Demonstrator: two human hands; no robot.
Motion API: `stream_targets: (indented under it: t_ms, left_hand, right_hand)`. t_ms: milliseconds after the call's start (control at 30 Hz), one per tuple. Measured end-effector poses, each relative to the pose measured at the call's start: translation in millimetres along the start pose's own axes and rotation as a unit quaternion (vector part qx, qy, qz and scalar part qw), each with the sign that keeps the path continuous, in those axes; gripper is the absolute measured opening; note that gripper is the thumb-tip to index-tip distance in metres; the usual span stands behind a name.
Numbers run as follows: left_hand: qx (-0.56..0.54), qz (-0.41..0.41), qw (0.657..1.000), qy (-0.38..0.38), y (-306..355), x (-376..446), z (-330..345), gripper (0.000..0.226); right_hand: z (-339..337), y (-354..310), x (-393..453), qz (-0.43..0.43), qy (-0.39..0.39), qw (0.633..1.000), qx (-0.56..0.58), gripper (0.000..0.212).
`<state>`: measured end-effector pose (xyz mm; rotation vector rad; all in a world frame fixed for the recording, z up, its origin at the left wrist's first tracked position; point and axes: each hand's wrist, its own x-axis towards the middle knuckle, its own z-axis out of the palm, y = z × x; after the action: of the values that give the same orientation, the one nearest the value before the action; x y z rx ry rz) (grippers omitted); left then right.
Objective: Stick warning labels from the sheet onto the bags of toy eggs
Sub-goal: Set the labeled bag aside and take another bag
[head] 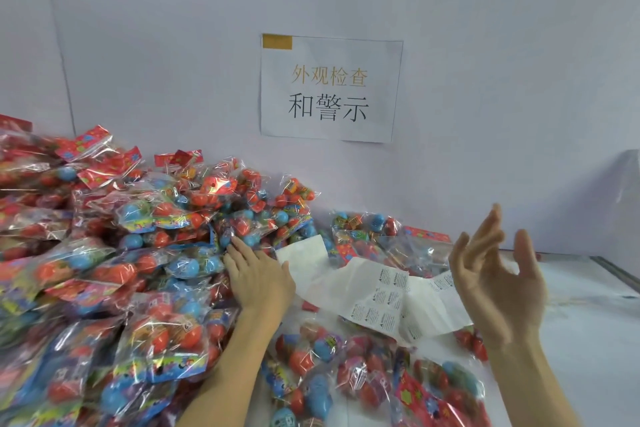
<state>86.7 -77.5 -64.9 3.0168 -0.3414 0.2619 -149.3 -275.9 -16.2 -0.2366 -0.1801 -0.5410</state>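
Bags (pixel 104 253): clear plastic with red header cards, each holding red and blue toy eggs; heaped high at left against the wall, looser spread along the near edge and behind the sheet. Sheet (pixel 377 298): white, creased, partly curled, small printed warning labels in rows, lying among the bags.

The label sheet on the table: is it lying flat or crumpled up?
Neither flat nor balled up: the label sheet lies spread out but creased and buckled, its folds rising over the bags of toy eggs beneath it.

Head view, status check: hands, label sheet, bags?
Left hand flat on the bag pile, gripping nothing. Right hand raised, open, empty. Label sheet lying crumpled between the hands, untouched.
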Motion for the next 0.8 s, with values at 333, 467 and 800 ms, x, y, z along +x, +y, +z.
stream_targets:
  t_ms: [333, 467, 800]
  left_hand:
    - [-0.15, 0.071, 0.977, 0.135, 0, 6, -7, 0.041]
    - [-0.11, 0.063, 0.99, 0.056, -4, 12, -1, 0.065]
    - [-0.215, 0.087, 0.956, 0.18, -6, 9, -4, 0.037]
  right_hand:
    - [-7, 35, 12, 0.118, -0.013, 0.979, -0.169, 0.045]
    - [-12, 46, 14, 0.185, -0.065, 0.959, -0.205, 0.052]
    - [-15, 50, 16, 0.212, -0.038, 0.945, -0.246, 0.055]
